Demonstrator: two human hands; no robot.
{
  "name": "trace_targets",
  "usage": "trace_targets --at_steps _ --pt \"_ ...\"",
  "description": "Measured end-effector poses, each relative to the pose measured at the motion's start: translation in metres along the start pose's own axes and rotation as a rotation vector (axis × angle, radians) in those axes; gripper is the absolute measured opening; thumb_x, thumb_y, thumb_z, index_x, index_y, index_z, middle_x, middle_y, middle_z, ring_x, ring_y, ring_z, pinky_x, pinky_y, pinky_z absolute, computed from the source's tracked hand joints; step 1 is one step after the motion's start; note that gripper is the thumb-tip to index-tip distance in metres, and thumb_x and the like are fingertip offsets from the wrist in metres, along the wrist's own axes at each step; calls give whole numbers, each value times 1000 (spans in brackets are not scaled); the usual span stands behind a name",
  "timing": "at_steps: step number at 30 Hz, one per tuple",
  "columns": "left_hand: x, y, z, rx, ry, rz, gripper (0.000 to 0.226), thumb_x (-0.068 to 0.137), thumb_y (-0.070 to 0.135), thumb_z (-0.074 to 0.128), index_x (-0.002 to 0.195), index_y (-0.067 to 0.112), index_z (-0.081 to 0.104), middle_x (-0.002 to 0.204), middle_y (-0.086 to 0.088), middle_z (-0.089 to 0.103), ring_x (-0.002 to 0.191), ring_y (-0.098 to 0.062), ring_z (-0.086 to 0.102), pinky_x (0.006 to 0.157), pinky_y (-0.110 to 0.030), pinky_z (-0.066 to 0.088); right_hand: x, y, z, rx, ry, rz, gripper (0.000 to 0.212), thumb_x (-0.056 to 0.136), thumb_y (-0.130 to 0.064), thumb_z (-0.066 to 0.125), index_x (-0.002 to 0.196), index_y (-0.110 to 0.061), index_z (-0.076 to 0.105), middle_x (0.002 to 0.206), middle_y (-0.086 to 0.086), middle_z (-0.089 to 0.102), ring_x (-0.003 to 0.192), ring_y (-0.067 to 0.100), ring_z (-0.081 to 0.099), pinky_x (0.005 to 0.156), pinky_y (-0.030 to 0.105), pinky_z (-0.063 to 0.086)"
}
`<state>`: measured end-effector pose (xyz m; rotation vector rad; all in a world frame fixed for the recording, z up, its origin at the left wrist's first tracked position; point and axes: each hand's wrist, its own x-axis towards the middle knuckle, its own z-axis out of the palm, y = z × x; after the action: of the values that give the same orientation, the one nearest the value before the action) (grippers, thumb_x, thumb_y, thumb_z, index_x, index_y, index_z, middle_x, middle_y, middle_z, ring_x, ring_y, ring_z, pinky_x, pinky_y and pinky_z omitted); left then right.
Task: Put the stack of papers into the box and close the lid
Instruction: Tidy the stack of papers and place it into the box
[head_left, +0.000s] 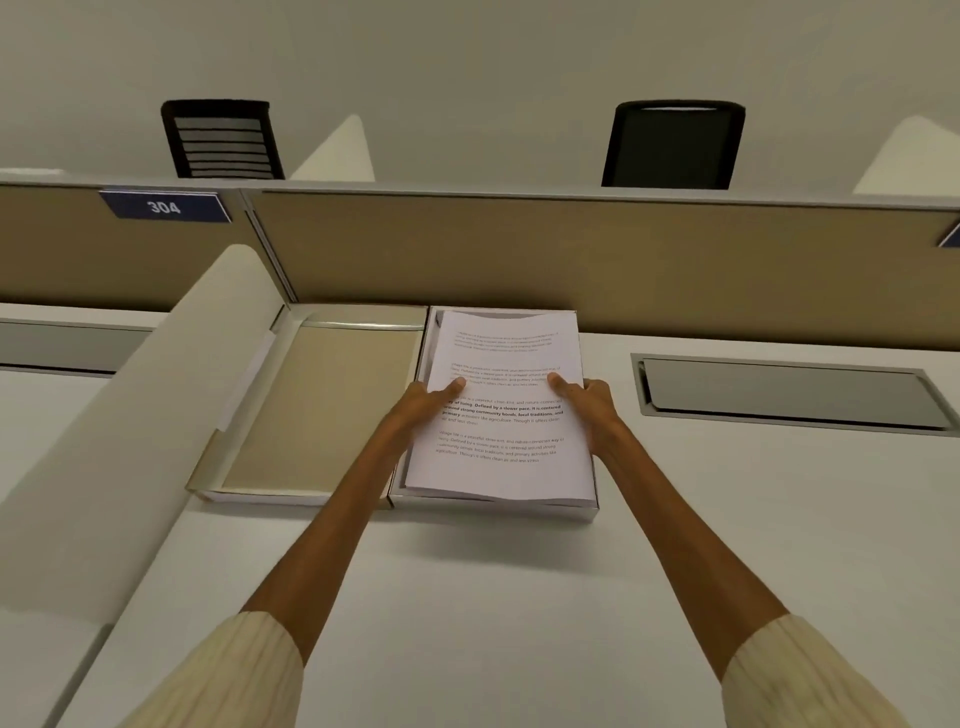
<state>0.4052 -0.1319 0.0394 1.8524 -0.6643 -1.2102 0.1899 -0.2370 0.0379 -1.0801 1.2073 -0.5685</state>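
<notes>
Both hands, left (423, 402) and right (589, 400), pinch the papers (501, 415) at the side edges, thumbs on top, fingers under; box (589, 512) just below, lid (317, 405) open beside left fingers.

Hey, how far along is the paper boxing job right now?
Mostly done: the stack of papers sits in the open box, its near edge slightly raised. In hand: the left hand and right hand grip its sides, thumbs on top. Left: let go and fold the lid, lying open at left, over.
</notes>
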Motion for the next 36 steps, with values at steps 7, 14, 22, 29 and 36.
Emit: trace_targets --at_steps 7,14,22,29,36 --pt "47 -9 12 -39 66 -71 53 92 32 65 131 -2 54 127 -20 65 112 -39 65 97 -48 54 47 12 15 -152 113 40 52 91 -32 66 127 1 49 125 19 64 108 38 67 95 54 54" --pt "67 -27 28 -40 169 -79 46 94 26 63 124 -8 58 125 -25 65 111 -40 65 96 -51 54 76 20 29 -432 194 16 48 95 -36 58 127 -1 51 128 18 62 112 35 64 87 38 53" --pt "75 -22 19 65 230 -68 53 92 35 64 127 -5 54 127 -21 64 114 -38 64 99 -50 53 92 20 35 -378 169 67 47 96 -31 58 128 1 50 131 19 60 115 37 62 92 41 52" --pt "76 -21 24 161 247 -57 47 94 33 61 122 -3 58 125 -21 65 112 -38 64 81 -33 50 91 17 37 -500 150 59 44 97 -29 55 127 3 51 129 20 60 116 36 61 91 37 51" --pt "74 -15 19 219 203 -96 55 95 39 57 131 -3 50 133 -20 60 119 -37 60 87 -37 49 91 7 33 -430 69 114 38 99 -22 50 128 1 53 127 20 63 114 36 63 98 43 53"
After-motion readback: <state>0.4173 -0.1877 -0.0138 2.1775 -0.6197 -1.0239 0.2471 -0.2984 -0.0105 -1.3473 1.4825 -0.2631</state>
